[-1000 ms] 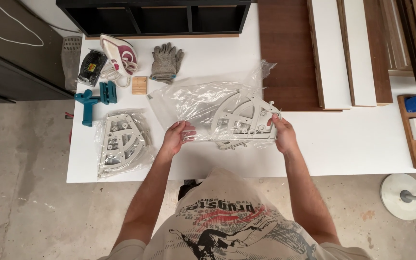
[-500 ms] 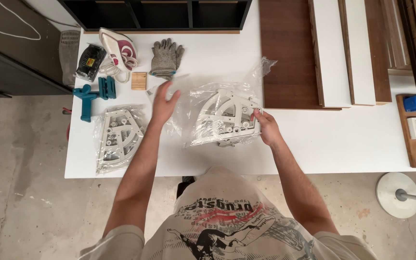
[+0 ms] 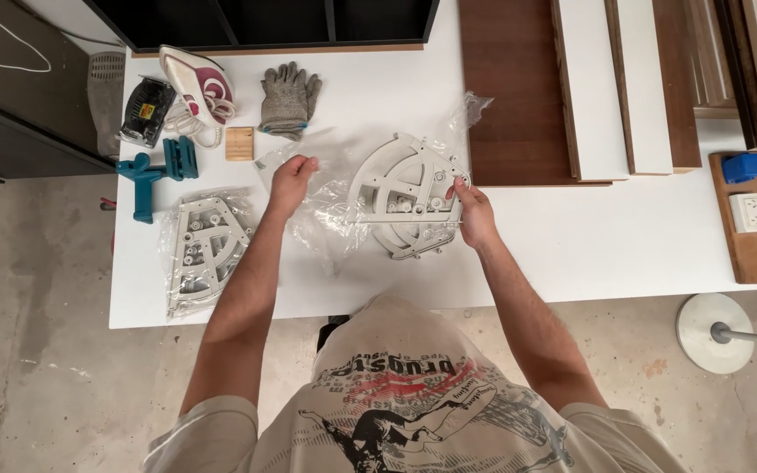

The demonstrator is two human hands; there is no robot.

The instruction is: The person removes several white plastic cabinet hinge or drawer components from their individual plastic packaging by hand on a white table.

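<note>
White bracket (image 3: 409,206) pinched by right hand (image 3: 475,215), left hand (image 3: 291,180) seemingly gripping plastic bag (image 3: 326,210)

Clear crinkly plastic bag (image 3: 326,206), glossy. Matt grey plastic bracket (image 3: 409,206). Smooth white laminate worktop (image 3: 589,236). Knitted grey cloth gloves (image 3: 289,98). Dark wood-grain boards (image 3: 510,88).

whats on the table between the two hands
In the head view, crumpled clear plastic bag fills the stretch between the left hand and the right hand, along with most of the white fan-shaped plastic bracket the right hand grips.
</note>
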